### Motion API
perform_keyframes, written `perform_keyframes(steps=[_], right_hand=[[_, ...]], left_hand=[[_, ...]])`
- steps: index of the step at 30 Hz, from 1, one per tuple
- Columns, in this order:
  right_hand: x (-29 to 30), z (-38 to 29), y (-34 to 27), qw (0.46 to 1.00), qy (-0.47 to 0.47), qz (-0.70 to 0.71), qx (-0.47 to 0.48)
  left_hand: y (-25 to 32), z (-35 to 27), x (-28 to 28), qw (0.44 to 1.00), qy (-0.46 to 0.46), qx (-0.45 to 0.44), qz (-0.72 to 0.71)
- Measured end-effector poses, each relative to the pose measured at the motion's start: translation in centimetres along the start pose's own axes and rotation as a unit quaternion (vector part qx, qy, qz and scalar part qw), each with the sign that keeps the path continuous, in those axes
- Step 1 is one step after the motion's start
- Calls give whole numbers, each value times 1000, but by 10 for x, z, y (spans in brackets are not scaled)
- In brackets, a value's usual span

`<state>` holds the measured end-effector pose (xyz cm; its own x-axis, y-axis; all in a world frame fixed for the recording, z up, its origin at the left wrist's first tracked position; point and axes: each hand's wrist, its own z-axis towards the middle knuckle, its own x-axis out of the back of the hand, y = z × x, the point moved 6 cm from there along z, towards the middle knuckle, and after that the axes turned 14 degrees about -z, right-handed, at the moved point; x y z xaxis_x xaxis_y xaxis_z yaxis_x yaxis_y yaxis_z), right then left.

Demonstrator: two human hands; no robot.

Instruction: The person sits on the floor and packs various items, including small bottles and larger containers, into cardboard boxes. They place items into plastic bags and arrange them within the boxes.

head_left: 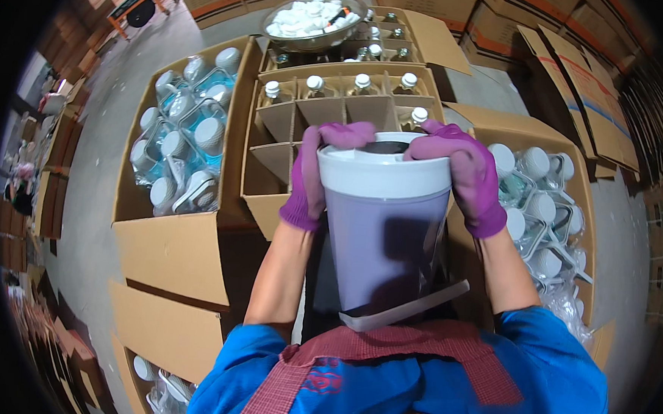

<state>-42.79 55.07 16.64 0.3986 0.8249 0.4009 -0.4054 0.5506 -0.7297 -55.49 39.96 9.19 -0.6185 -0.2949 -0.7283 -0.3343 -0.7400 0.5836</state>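
Note:
Close to my chest stands an upright purple-grey plastic bin with a white rim (383, 244). My left hand (331, 164), in a purple knit glove, grips the rim on its left side, fingers over the top. On the opposite side my right hand (461, 172), gloved alike, grips the rim with its fingers curled over it. A black thing shows inside the opening; the rest of the inside is hidden. A translucent strip (407, 311) lies across the bin's lower front, against my apron. Just beyond the bin is a divided cardboard carton (263, 200) with white-capped bottles (315, 85) in several cells.
A carton (164, 248) of white-topped bottles with blue liquid stands left, a similar carton (588, 245) right. Behind the divided carton, a bowl (304, 41) of white caps rests on another carton. Flattened cardboard (588, 103) leans at the right; stacked boxes (424, 2) line the back.

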Motion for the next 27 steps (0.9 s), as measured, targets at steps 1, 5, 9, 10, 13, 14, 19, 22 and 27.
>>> perform_keyframes(steps=[1,5,9,10,13,14,19,22,27], right_hand=[[1,-1,-1,999,9,36,32],[-20,8,45,931,52,361,21],[-66,25,69,803,-5,595,-36],[-61,29,60,874,9,485,-31],[-15,27,-18,981,92,165,50],[-10,22,-44,987,90,14,136],[-11,-10,-30,970,152,-117,147],[-1,-3,-18,987,129,-44,82],[-27,13,2,817,51,401,-411]], left_hand=[[20,-13,-16,992,83,11,92],[52,-35,-55,926,60,-106,358],[79,-53,-94,794,-29,-187,578],[84,-48,-87,826,-37,-159,539],[110,-38,-120,726,-99,-222,643],[107,-37,-136,701,-131,-222,665],[69,-37,-131,695,-176,-219,662],[68,-26,-132,712,-174,-188,654],[55,-10,-172,694,-168,-174,678]])
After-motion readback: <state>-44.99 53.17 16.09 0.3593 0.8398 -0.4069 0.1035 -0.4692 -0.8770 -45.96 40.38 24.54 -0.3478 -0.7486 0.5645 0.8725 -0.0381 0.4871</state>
